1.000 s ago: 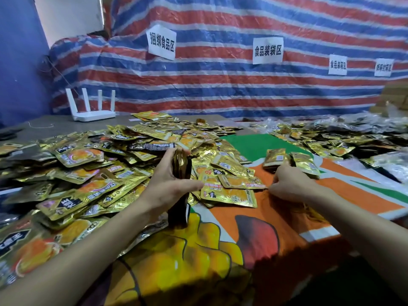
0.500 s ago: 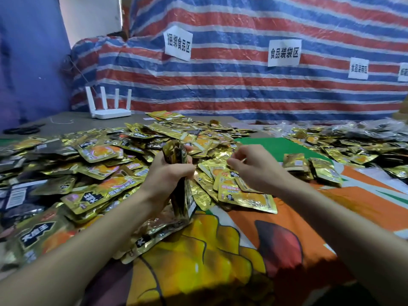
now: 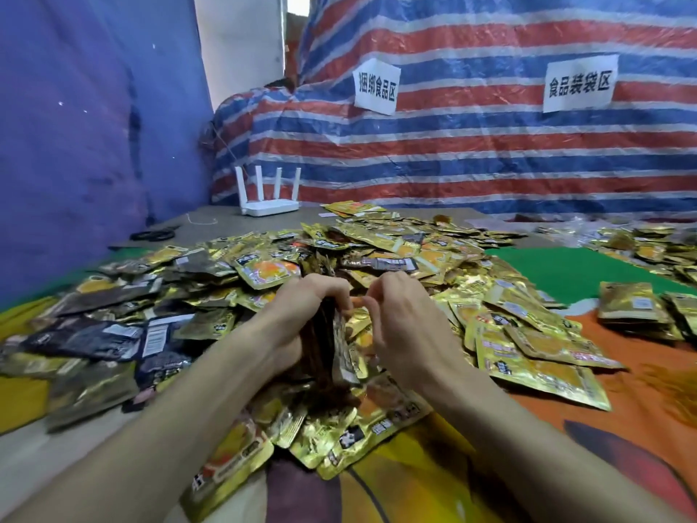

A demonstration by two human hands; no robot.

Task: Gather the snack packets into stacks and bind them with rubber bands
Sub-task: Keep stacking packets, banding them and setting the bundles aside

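Observation:
My left hand grips a stack of gold snack packets, held upright on edge over the cloth. Close to the right of the stack's top is my right hand, fingers curled, pinching what looks like a thin tan rubber band stretched toward the left fingers. A big loose pile of gold and dark packets spreads around and behind both hands. More packets lie under the stack.
A gathered stack of packets lies at the right on the orange and green cloth. A second loose pile is at the far right. A white router stands at the back left, before the striped tarp wall.
My right hand came from the cloth at the right over to the top of the stack. The left hand kept its grip on the stack. The view swung left.

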